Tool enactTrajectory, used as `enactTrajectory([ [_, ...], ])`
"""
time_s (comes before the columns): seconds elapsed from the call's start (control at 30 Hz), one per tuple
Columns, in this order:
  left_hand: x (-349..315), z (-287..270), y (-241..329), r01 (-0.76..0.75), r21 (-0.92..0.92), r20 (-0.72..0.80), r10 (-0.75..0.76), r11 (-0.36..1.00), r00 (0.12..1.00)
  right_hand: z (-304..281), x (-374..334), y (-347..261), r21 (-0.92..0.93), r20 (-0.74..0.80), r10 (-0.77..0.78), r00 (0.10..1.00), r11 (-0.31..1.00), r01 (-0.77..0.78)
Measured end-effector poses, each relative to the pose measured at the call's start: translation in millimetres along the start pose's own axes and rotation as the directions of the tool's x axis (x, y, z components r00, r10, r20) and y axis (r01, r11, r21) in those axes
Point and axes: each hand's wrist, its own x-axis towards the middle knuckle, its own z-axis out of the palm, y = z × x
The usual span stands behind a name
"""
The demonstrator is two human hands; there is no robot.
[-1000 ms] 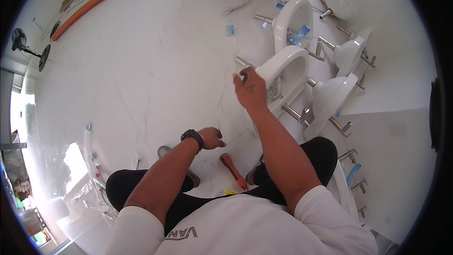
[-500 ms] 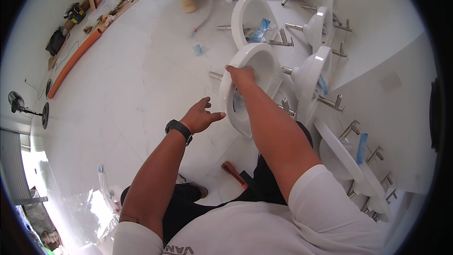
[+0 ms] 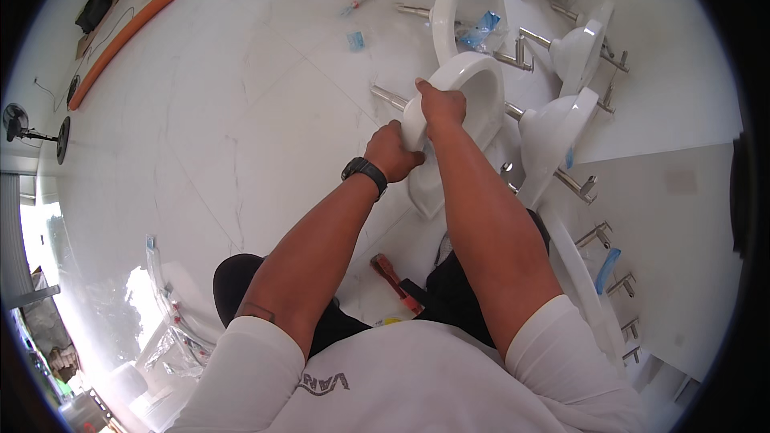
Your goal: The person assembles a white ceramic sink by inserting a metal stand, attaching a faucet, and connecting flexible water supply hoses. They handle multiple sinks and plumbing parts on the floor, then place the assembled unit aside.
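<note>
A white short-sleeved T-shirt (image 3: pixel 449 377) (dark lettering (image 3: pixel 325 382) sat on its front) topped black legwear (image 3: pixel 239 279); the left arm (image 3: pixel 309 252) bore a black watch (image 3: pixel 366 176) and, near the elbow, a thin dark line (image 3: pixel 261 311).

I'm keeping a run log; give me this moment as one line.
left hand: gripping white washbasin rim; right hand: gripping same rim; also in view: red tool, orange pipe

The held sink (image 3: pixel 484 103) looks glossy ceramic; left of it, a shiny metal pipe (image 3: pixel 389 97); beneath, polished floor (image 3: pixel 273 136); far left, plastic-looking orange tube (image 3: pixel 116 44).
</note>
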Motion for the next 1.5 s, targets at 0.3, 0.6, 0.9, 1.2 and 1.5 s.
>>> enactTrajectory([
  [0.3, -56, 14, -13, 0.087, 0.051, -0.076, -0.083, 0.995, 0.994, 1, -50, 20, -0.196, 0.08, -0.109, 0.991, 0.973, 0.123],
  [0.6, -142, -19, -54, 0.229, 0.037, -0.22, -0.215, 0.973, 0.952, 26, -145, 21, -0.223, 0.433, -0.137, 0.891, 0.941, 0.254],
  [0.9, -214, -18, -85, 0.411, -0.105, -0.432, -0.414, 0.905, 0.801, 58, -229, 29, -0.203, 0.721, -0.156, 0.675, 0.884, 0.422],
  [1.2, -239, 1, -132, 0.535, -0.241, -0.424, -0.584, 0.81, 0.693, 72, -270, 45, -0.204, 0.87, -0.144, 0.471, 0.765, 0.611],
  [1.5, -242, 24, -163, 0.515, 0.016, -0.408, -0.465, 0.857, 0.786, 68, -283, 57, -0.241, 0.909, -0.105, 0.403, 0.655, 0.716],
])
